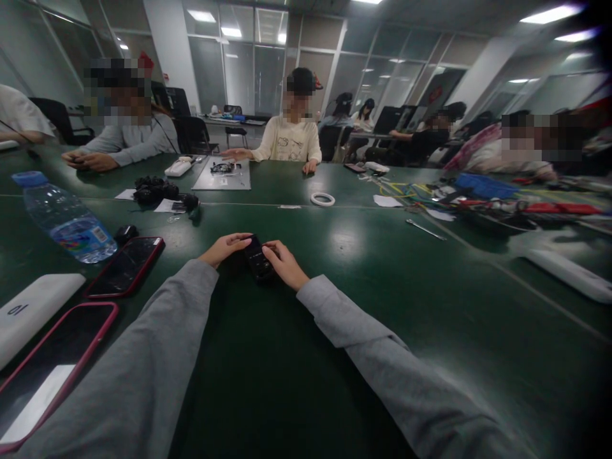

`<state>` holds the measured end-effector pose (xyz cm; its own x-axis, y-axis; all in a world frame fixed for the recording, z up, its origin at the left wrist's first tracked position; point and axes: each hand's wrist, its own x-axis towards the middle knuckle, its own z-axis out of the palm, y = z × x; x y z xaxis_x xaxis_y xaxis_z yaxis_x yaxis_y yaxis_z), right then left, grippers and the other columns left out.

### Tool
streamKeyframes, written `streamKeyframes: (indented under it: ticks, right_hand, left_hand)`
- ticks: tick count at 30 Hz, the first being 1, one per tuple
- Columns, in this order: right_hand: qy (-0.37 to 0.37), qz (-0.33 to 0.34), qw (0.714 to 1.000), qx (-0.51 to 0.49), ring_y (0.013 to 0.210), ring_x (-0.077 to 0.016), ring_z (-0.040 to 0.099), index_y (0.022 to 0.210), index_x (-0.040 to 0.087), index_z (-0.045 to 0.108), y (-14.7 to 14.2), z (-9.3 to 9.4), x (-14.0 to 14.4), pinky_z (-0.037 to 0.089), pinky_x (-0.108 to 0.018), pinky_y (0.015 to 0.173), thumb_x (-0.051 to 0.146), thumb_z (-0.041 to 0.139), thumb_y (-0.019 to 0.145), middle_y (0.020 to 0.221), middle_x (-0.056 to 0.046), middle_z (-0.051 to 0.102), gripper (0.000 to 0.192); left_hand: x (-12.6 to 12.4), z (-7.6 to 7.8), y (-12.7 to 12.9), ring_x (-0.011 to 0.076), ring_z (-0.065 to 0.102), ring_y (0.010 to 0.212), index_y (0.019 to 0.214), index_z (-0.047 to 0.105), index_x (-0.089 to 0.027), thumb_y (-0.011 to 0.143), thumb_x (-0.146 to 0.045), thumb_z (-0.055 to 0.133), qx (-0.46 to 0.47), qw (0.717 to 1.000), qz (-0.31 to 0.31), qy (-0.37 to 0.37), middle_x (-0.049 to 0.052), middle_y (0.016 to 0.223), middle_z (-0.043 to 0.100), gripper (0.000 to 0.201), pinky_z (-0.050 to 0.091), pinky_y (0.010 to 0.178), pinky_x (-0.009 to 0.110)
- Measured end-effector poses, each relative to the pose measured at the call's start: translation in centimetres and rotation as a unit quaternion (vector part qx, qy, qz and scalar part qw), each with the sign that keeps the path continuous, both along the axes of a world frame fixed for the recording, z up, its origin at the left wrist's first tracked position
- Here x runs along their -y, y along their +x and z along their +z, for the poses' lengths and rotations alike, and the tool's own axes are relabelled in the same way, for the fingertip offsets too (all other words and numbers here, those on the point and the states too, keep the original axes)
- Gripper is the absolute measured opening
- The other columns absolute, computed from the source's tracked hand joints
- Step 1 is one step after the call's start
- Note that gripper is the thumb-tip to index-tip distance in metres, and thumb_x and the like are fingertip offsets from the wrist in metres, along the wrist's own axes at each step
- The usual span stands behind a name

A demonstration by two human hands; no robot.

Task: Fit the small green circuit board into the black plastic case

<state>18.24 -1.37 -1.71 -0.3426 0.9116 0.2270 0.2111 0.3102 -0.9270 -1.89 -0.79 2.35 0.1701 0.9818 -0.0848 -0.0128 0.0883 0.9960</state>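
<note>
Water bottle (67,220), two phones (125,266)

Dim room, ceiling panel lights (549,14) overhead, wide-angle view.
Glare patch on the green table (347,242) just right of the hands; edges bend and blur, far right corner dark.

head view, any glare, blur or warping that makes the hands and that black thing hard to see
Head view: ceiling lights glare on the green table beyond the hands; the edges bend and the right side blurs; the faces are pixelated. The centre is sharp: left hand and right hand touch the dark remote, its buttons too dim to read.
</note>
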Motion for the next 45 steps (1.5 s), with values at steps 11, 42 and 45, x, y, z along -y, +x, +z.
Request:
streamKeyframes:
  ticks: [11,42,45]
  right_hand:
    - [-0.128,0.043,0.985,-0.110,0.096,-0.0198,0.060,0.121,0.023,0.048,0.1,0.9,0.1,0.050,-0.038,0.089,0.059,0.061,0.080,0.105,-0.006,0.061,0.056]
    - [-0.133,0.038,0.976,-0.168,0.110,-0.0207,0.057,0.126,0.021,0.045,0.9,1.2,-0.7,0.045,-0.040,0.100,0.048,0.075,0.071,0.115,-0.008,0.060,0.068]
    - [-0.134,0.063,0.975,-0.167,0.111,-0.0214,0.055,0.124,0.019,0.047,1.1,1.3,-0.8,0.044,-0.041,0.101,0.043,0.080,0.065,0.115,-0.009,0.060,0.072]
  left_hand:
    - [0.0,-0.5,0.5,0.0156,0.064,0.088,0.115,0.062,-0.017,0.060,-0.033,0.082,0.114,0.993,0.023,0.011,0.007,0.101,0.069,0.061,0.047,0.084,0.029]
    - [0.2,-1.8,2.1,0.0202,0.060,0.095,0.123,0.052,-0.017,0.057,-0.026,0.082,0.018,0.998,-0.007,0.056,0.006,0.096,0.064,0.073,0.044,0.091,0.041]
    - [0.0,-2.0,2.0,0.0198,0.060,0.094,0.122,0.053,-0.016,0.055,-0.025,0.083,0.042,0.998,0.001,0.053,0.006,0.094,0.064,0.074,0.043,0.092,0.040]
